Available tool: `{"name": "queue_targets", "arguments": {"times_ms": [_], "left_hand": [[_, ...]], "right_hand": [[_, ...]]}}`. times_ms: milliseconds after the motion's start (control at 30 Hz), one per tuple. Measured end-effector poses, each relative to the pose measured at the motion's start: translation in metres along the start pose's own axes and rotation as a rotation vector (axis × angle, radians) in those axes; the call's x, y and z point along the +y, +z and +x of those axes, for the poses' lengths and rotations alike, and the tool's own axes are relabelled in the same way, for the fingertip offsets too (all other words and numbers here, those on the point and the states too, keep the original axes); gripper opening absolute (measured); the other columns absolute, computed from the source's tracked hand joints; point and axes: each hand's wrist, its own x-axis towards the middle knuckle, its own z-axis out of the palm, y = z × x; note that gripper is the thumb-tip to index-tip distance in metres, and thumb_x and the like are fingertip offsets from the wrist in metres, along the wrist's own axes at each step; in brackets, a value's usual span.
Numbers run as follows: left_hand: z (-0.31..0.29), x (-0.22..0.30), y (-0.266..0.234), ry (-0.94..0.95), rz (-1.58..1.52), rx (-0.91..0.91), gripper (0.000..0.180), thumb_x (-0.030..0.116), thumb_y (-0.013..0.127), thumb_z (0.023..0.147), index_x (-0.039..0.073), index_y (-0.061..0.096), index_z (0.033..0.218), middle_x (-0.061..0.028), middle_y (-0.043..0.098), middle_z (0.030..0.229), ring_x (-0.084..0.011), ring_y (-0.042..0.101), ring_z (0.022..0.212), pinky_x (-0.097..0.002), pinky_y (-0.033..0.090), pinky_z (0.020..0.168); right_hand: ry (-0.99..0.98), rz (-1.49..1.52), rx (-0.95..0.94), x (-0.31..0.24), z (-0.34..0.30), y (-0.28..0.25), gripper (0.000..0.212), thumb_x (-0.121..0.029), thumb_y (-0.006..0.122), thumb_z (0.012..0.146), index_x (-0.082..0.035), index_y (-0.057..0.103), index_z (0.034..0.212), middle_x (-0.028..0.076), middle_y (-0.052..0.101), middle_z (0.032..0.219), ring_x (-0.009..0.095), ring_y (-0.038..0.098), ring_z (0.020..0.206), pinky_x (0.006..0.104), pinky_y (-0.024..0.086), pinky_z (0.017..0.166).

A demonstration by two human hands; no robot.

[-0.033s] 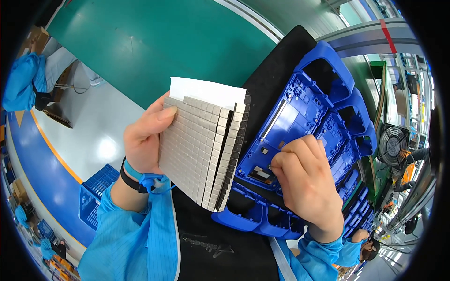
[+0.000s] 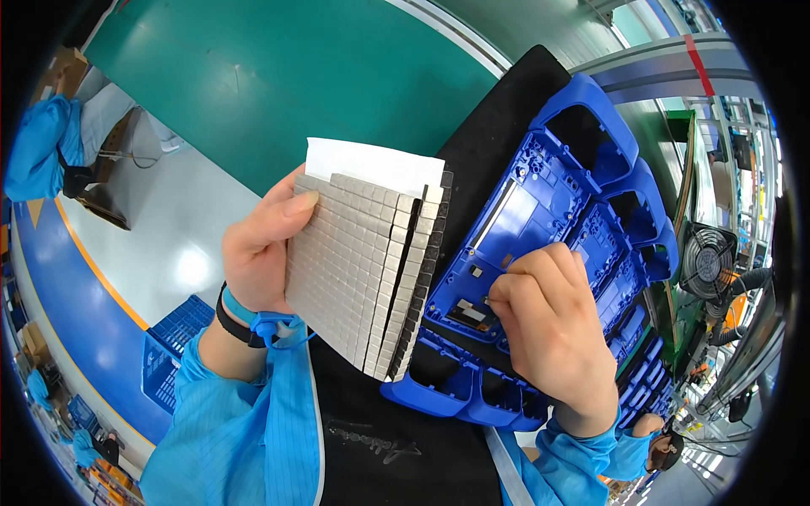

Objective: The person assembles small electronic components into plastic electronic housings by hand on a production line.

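Note:
My left hand (image 2: pixel 263 240) grips a sheet of small grey square pads (image 2: pixel 342 261), thumb on its face. White backing paper (image 2: pixel 371 164) shows along the sheet's top, and dark strips show between the pads near its right edge. To the right of the sheet lies a blue plastic housing (image 2: pixel 515 219) with moulded ribs and open loops. My right hand (image 2: pixel 553 325) is closed over it, thumb and fingertips pinched beside a small dark recess (image 2: pixel 470 314). Whatever those fingertips hold is hidden. A small pale square (image 2: pixel 477 271) sits on the housing above the recess.
The housing lies on a black mat (image 2: pixel 506 110); a green table (image 2: pixel 278 76) stretches beyond. More blue housings (image 2: pixel 645 384) stand at the right, near a round fan (image 2: pixel 706 260). Blue crates (image 2: pixel 160 371) are on the floor at left. Co-workers in blue (image 2: pixel 38 148) appear at the sides.

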Motion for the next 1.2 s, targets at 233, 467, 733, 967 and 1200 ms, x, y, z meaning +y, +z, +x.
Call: {"name": "queue_targets", "arguments": {"times_ms": [233, 467, 733, 967, 1200], "left_hand": [[-0.003, -0.001, -0.001, 0.016, 0.038, 0.052, 0.055, 0.015, 0.045, 0.09, -0.007, 0.036, 0.14, -0.0244, 0.058, 0.127, -0.0284, 0.064, 0.109, -0.0364, 0.052, 0.094], [-0.003, -0.001, -0.004, 0.004, 0.058, 0.002, 0.055, 0.015, 0.045, 0.091, -0.007, 0.036, 0.14, -0.0238, 0.058, 0.127, -0.028, 0.064, 0.109, -0.0357, 0.052, 0.094], [-0.003, 0.0, 0.002, 0.008, 0.052, 0.0, 0.054, 0.016, 0.046, 0.091, -0.007, 0.037, 0.139, -0.024, 0.058, 0.127, -0.028, 0.064, 0.11, -0.0357, 0.052, 0.094], [-0.002, 0.005, 0.016, 0.041, 0.262, 0.165, 0.052, 0.017, 0.05, 0.09, -0.008, 0.043, 0.134, -0.0225, 0.06, 0.123, -0.0269, 0.064, 0.107, -0.0348, 0.051, 0.093], [-0.002, 0.003, 0.063, 0.095, 0.706, 0.226, 0.046, 0.017, 0.06, 0.089, -0.007, 0.049, 0.127, -0.0137, 0.063, 0.115, -0.0174, 0.061, 0.104, -0.0298, 0.047, 0.091]], "right_hand": [[0.001, 0.014, -0.007, 0.003, -0.002, 0.0, 0.02, 0.006, 0.069, 0.068, -0.002, 0.058, 0.083, 0.01, 0.055, 0.085, 0.028, 0.052, 0.08, 0.0379, 0.041, 0.07], [0.009, -0.003, -0.019, 0.002, -0.002, 0.0, 0.018, 0.004, 0.069, 0.069, -0.002, 0.058, 0.082, 0.009, 0.054, 0.084, 0.028, 0.052, 0.079, 0.0378, 0.04, 0.07], [0.006, -0.01, -0.008, 0.001, -0.001, 0.0, 0.017, 0.004, 0.069, 0.069, -0.002, 0.059, 0.081, 0.009, 0.054, 0.083, 0.028, 0.051, 0.078, 0.0371, 0.04, 0.069], [0.021, 0.026, -0.015, 0.001, 0.002, -0.004, 0.018, 0.003, 0.071, 0.069, -0.002, 0.061, 0.083, 0.01, 0.056, 0.086, 0.028, 0.053, 0.081, 0.0365, 0.041, 0.072], [0.086, 0.242, 0.208, 0.008, -0.007, -0.021, 0.023, 0.003, 0.071, 0.066, 0.0, 0.061, 0.086, 0.014, 0.058, 0.087, 0.028, 0.059, 0.08, 0.0317, 0.046, 0.066]]}}
